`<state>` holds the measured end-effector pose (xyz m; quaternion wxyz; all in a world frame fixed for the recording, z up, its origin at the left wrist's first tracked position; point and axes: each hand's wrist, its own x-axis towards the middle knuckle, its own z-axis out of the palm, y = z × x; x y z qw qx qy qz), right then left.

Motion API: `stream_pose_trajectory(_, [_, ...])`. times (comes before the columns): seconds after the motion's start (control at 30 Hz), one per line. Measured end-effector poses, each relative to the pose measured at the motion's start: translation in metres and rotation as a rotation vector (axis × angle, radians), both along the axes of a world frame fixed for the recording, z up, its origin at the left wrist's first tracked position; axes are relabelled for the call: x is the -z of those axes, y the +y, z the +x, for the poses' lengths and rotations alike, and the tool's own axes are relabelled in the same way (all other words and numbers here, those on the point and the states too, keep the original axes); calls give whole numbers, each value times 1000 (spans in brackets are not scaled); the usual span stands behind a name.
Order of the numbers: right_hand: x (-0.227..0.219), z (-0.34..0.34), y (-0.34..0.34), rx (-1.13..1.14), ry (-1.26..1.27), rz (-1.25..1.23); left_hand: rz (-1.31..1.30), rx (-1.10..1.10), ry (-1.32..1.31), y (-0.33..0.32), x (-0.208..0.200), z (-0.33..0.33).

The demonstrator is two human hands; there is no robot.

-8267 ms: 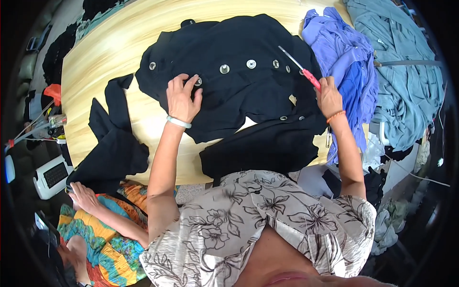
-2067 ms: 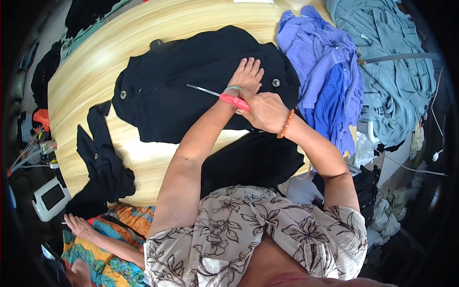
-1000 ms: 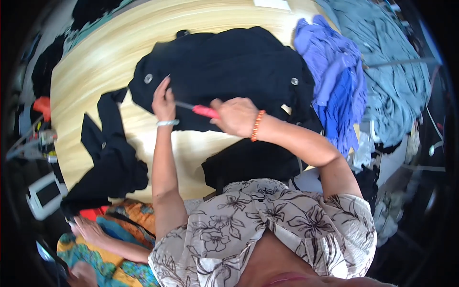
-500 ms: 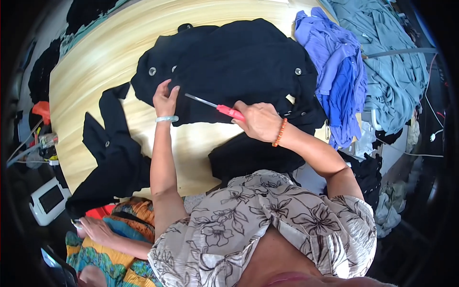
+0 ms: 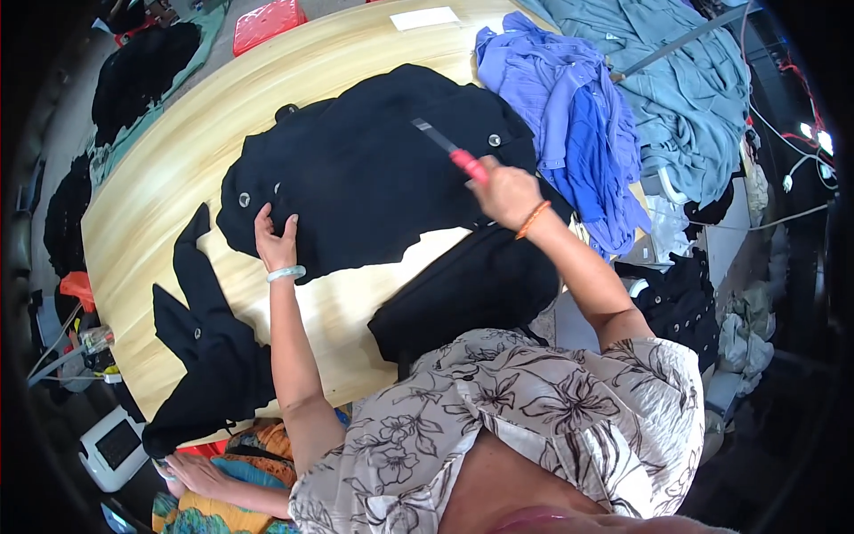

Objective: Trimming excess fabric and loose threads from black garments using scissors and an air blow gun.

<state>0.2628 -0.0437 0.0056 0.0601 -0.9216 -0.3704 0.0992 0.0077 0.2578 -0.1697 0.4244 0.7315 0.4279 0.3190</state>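
A black garment (image 5: 365, 169) with round metal buttons or eyelets lies spread across the wooden table (image 5: 133, 258). My left hand (image 5: 278, 238) rests near its lower left edge, thumb and fingers apart on the cloth. In my right hand (image 5: 509, 196) is a red-handled tool (image 5: 467, 165) with a slim metal shaft; whether it is a screwdriver or a ripper I cannot tell. Its tip hangs over the garment's right half, and a gap between tip and cloth is hard to judge. A folded black piece (image 5: 471, 285) lies closer to me, below my right hand.
Another black garment (image 5: 213, 338) trails over the table's left edge, where a co-worker's hand (image 5: 200, 476) touches it. Purple-blue shirts (image 5: 569, 133) and grey-green cloth (image 5: 667, 89) are heaped at the right. A white paper (image 5: 424, 18) lies at the far edge, near a red stool (image 5: 269, 25).
My right hand has swung right with the tool, whose tip moved away from my left hand. The camera view has shifted, and the garment's right side sits differently from the folded piece.
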Motion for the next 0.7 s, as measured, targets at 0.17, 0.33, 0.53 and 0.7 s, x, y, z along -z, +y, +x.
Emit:
stream_pose_trajectory(0.17, [12,32,-66,-54,4,85,6,-14,69,7,-7,9])
stream_pose_trajectory(0.33, [6,-8,-85,-290,186,150,204,-61,144,-13,-47,18])
stream_pose_trajectory(0.53, [33,-44,-97,-540,321,126,578,208,-59,-95,-149,51])
stream_pose_trajectory(0.7, [39,-51,-83,-610,302,108,848,242,50,-136,-167,75])
